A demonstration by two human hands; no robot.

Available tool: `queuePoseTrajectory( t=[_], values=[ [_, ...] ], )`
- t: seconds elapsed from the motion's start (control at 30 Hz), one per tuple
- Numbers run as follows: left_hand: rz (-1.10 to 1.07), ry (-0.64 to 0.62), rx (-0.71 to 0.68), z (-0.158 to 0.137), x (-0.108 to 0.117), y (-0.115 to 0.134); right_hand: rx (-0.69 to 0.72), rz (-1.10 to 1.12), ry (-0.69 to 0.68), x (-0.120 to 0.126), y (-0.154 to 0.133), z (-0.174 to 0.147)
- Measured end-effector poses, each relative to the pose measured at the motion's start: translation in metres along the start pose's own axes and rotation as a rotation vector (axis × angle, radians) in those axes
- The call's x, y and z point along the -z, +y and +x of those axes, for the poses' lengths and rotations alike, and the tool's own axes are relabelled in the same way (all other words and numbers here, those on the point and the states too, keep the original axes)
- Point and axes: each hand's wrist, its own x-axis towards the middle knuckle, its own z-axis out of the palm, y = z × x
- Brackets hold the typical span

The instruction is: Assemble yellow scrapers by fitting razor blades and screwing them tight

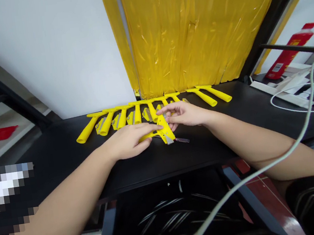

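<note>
My left hand (132,140) is closed round the handle of a yellow plastic scraper (165,128), its forefinger lying along the tool toward the head. A metal blade shows at the head's near corner. My right hand (184,114) grips the far end of the same head between thumb and fingers; its fingertips are partly hidden. Just right of the blade, a small screwdriver (182,140) with a dark, see-through handle lies on the black table (158,168). Behind my hands, several more yellow scrapers (105,124) lie in a row, handles pointing toward me.
White and yellow-wrapped panels (192,34) stand behind the row. Two yellow handles (205,97) lie at the right end. A pale cable (258,173) crosses the foreground over my right forearm. A red bottle (290,52) stands at the right, behind a black rail.
</note>
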Motion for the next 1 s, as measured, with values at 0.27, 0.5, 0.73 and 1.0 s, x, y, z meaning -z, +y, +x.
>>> queuePoseTrajectory(
  t=[0.27, 0.5, 0.73, 1.0],
  values=[
    [-0.027, 0.017, -0.035, 0.000, 0.000, 0.000, 0.004, 0.029, -0.078, 0.006, -0.001, -0.003],
    [-0.030, 0.041, -0.065, 0.000, -0.001, -0.001, -0.029, 0.032, -0.077, 0.006, -0.002, -0.002],
    [-0.022, 0.038, -0.064, 0.000, 0.000, 0.001, -0.027, 0.001, -0.043, 0.001, -0.005, -0.002],
    [-0.018, 0.030, -0.074, 0.000, 0.002, 0.002, 0.000, -0.044, -0.028, -0.004, -0.008, -0.004]
  ],
)
